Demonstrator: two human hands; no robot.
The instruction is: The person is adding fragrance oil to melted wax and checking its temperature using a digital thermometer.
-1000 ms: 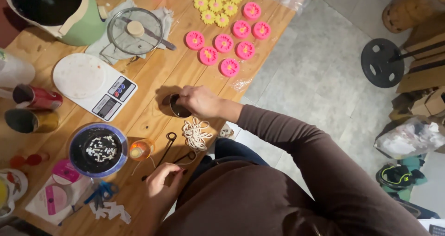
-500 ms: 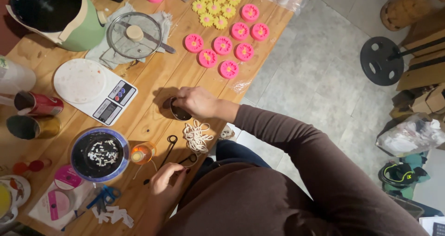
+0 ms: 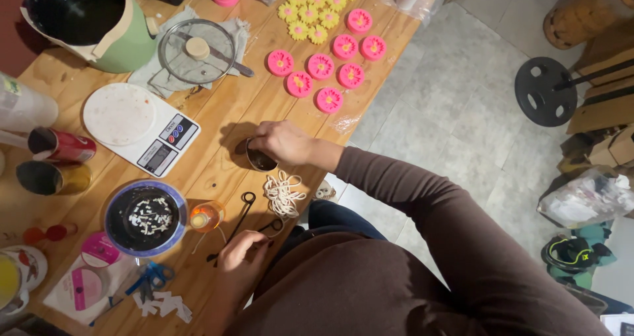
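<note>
Head view, one entry per item as I read it.

Right hand [image 3: 282, 141]: curled over the rim of a small dark tin [image 3: 259, 159], fingers closed on its top edge. The tin stands on the wooden table [image 3: 218, 121], near the front edge, just beside a loose bundle of white wick string [image 3: 282, 194].

Left hand [image 3: 239, 255]: fingers bent around the lower end of black scissors [image 3: 246, 212], which lie flat; I judge a light grip, though the palm hides the handles.

Close by: a small glass of orange liquid [image 3: 206, 216] just beside the scissors; a blue-rimmed bowl [image 3: 145, 218] holding dark contents with white bits; a white kitchen scale [image 3: 137, 126]; a green pot [image 3: 99, 20]; a wire strainer [image 3: 197, 51] on a grey cloth; pink flower shapes [image 3: 320, 65] and yellow flower shapes [image 3: 316, 12] toward the far end.

Risks, in my judgement: the tin sits close to the table edge, so a pull toward the body could tip it off. The glass stands beside the scissors; lifting them carelessly could knock it over. The string could snag on the blades.
</note>
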